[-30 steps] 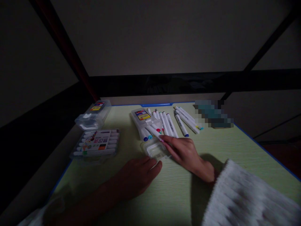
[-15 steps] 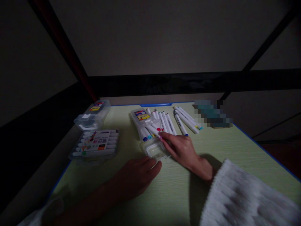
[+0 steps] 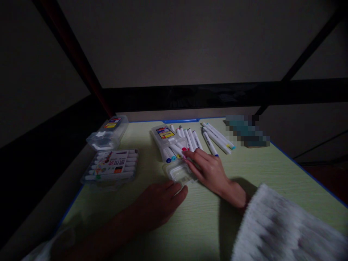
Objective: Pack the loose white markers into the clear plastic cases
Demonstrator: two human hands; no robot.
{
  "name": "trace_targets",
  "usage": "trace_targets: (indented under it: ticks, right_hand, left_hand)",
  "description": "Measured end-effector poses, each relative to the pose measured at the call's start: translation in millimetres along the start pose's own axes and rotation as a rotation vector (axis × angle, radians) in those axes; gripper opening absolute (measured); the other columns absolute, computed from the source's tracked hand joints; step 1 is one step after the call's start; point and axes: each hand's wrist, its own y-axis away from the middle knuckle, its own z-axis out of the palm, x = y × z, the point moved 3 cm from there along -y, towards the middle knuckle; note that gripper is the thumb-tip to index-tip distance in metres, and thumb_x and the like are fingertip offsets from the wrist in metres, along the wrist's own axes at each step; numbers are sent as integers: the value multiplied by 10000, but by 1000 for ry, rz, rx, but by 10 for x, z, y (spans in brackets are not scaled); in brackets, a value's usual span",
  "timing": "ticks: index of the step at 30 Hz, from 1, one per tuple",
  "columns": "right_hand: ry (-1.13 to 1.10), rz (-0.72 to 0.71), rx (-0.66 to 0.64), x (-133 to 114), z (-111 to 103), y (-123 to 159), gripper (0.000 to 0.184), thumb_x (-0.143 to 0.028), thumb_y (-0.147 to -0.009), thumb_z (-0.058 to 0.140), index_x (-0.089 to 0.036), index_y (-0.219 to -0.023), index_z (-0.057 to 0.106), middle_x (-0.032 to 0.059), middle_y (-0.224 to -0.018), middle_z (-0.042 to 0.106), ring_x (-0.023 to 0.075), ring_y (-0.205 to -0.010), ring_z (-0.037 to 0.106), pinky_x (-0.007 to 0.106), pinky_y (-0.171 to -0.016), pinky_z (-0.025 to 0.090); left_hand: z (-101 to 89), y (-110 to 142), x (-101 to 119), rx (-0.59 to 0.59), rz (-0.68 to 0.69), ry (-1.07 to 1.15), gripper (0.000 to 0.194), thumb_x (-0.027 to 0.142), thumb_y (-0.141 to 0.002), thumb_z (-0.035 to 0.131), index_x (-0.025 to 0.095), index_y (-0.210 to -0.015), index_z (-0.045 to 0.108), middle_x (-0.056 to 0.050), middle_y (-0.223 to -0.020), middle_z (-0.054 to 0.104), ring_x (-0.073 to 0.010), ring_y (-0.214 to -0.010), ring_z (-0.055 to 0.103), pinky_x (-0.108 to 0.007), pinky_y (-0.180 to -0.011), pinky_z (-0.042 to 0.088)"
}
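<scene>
A clear plastic marker case (image 3: 159, 139) with a yellow-and-blue label lies tilted on the table, its lid (image 3: 181, 173) swung open toward me. Several white markers with blue, teal, yellow and red ends stick out of it. My right hand (image 3: 210, 170) pinches the pink end of a white marker (image 3: 177, 150) partly inside the case. The fingers of my left hand (image 3: 163, 199) are curled at the lid's near edge, and the fingertips are partly hidden. Behind my right hand lie loose white markers (image 3: 190, 137).
More loose markers (image 3: 217, 139) lie to the right, one with a blue end. On the left are a filled marker set (image 3: 114, 165) and another clear case (image 3: 111, 130). A pixelated flat object (image 3: 246, 132) sits at the far right. The pale green table (image 3: 201, 224) has a blue edge.
My right fingers have moved slightly and stay at the marker's pink end. My left hand keeps its place at the lid, and the view has shifted very slightly.
</scene>
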Motion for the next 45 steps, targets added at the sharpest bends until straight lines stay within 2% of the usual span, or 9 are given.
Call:
trace_targets:
  ticks: [4,18,24,30,35,39,45]
  right_hand:
    - [8,16,-34,13,23,1,281,-258,-896,385,-142,-1072,571,45,-788,590,128,-623,565,233,-528,407]
    - [-5,18,-74,17,33,2,294,-259,-903,358,-149,-1087,560,44,-793,576,130,-640,555,240,-538,411]
    - [-22,-58,-18,-8,13,0,280,-256,-890,375,-125,-1006,595,62,-780,579,162,-689,528,285,-595,409]
    - [-61,-170,-37,-52,-4,-8,289,-269,-882,401,-123,-1057,578,93,-983,617,202,-901,507,345,-760,402]
    - [-90,-188,-89,-66,8,-18,310,-281,-884,405,-146,-1120,553,48,-1199,565,209,-1027,461,369,-856,366]
    - [-77,-178,-137,-59,30,-24,323,-286,-893,383,-171,-1149,542,8,-1251,534,218,-1094,421,385,-877,352]
    - [-68,-183,-166,-69,31,-33,320,-270,-897,372,-179,-1146,551,-2,-1257,529,225,-1113,412,395,-865,349]
  left_hand:
    - [13,-4,-13,-5,4,-10,278,99,-823,416,114,-1099,448,-52,-867,603,-163,-739,564,-270,-545,447]
    - [21,13,-21,-23,0,-4,290,103,-825,423,120,-1114,436,-57,-893,596,-166,-787,557,-268,-585,436]
    - [25,21,-21,-42,6,-5,295,112,-828,415,112,-1122,427,-64,-884,587,-168,-769,546,-267,-554,418]
    - [9,16,-19,-25,5,-3,279,107,-827,416,115,-1105,435,-54,-888,590,-167,-774,549,-273,-562,421]
    - [14,10,-19,-31,-2,-17,272,100,-822,414,120,-1092,444,-47,-863,593,-165,-757,552,-276,-556,417]
    - [10,17,-16,-37,0,-8,272,107,-817,422,120,-1088,445,-42,-860,593,-164,-743,549,-276,-543,417]
    - [37,25,-24,-33,-2,-12,288,107,-812,427,124,-1099,441,-42,-865,591,-163,-757,549,-275,-560,425]
